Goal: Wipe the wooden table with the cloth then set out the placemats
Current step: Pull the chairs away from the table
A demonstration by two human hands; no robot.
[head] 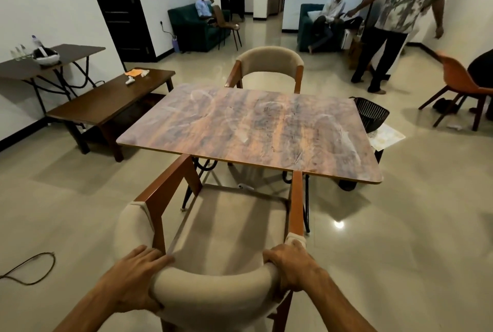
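The wooden table [248, 128] stands in the middle of the room, its top bare and streaked with pale smears. A beige padded chair [213, 286] with a brown wood frame stands at the table's near side, its seat partly under the top. My left hand [136, 281] grips the left end of its curved backrest. My right hand [290, 265] grips the right end. A pale patterned flat sheet [388, 138], perhaps a placemat, lies on a low stand right of the table. No cloth shows near my hands.
A second beige chair [269, 70] faces me across the table. A black basket [372, 112] sits at the table's right. A dark bench table [112, 102] stands left, an orange chair [458, 83] far right. A person [400, 16] stands at right; a cable [29, 270] lies on the floor.
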